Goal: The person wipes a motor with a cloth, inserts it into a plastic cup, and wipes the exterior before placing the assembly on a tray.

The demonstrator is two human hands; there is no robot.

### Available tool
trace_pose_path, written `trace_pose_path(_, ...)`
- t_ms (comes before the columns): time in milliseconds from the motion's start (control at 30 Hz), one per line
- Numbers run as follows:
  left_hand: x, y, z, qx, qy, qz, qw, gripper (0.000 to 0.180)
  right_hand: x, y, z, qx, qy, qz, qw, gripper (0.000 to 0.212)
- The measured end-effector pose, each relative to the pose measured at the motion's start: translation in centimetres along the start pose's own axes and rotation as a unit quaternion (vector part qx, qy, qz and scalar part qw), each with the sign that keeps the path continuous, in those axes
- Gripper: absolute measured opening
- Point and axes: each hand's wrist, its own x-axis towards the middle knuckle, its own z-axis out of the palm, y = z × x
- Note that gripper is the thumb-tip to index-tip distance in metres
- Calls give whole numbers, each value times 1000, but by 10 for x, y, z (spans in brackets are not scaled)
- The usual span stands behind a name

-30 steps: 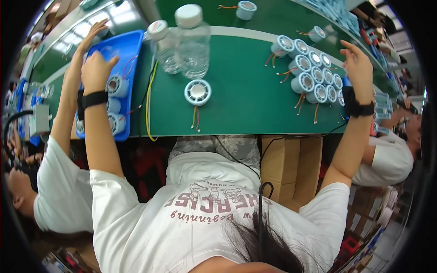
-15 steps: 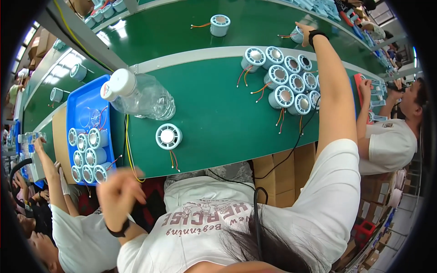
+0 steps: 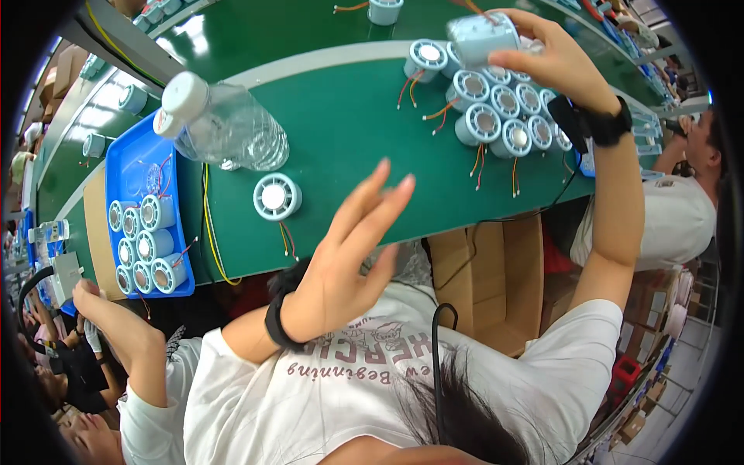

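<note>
My right hand (image 3: 559, 63) grips a light blue round motor unit (image 3: 482, 39), tilted on its side with its wires pointing up. It hangs above a cluster of similar motor units (image 3: 504, 101), partly hiding the far ones. These stand upright with silver round centres, and red and orange wires trail from several. My left hand (image 3: 341, 263) is open over the table's near edge, fingers spread, holding nothing. To its left, one motor unit (image 3: 277, 197) stands alone with its wires toward me.
Clear plastic bottles (image 3: 244, 128) with white caps stand left of centre. Beside them a blue tray (image 3: 186, 271) holds several motor units. Another motor unit (image 3: 384, 9) sits on the far green strip. An open cardboard box (image 3: 523, 271) is below the near edge. People work on both sides.
My right hand has lifted the motor unit off the far strip and brought it back toward me over the cluster. My left hand has moved right and spread its fingers.
</note>
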Motion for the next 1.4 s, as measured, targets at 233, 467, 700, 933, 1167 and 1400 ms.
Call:
trace_pose_path(233, 31, -4, 25, -81, 133, 120, 981, 79, -73, -61, 48, 33, -142, -22, 989, 64)
trace_pose_path(467, 8, 2, 27, -381, 129, 48, 914, 58, -89, -65, 51, 171, -78, 89, 978, 52)
trace_pose_path(700, -2, 0, 11, -520, -65, -146, 839, 67, -86, -55, 68, 30, -104, -178, 978, 87)
trace_pose_path(933, -4, -3, 9, -556, -79, -203, 802, 63, -85, -57, 53, -20, -132, -118, 984, 84)
trace_pose_path(1167, -8, -8, 16, -439, -21, -179, 880, 47, -52, 65, -50, -290, 140, 98, 942, 67)
trace_pose_path(1400, -43, -52, 18, -460, 5, -185, 868, 29, -20, 229, -88, -419, 46, 139, 896, 64)
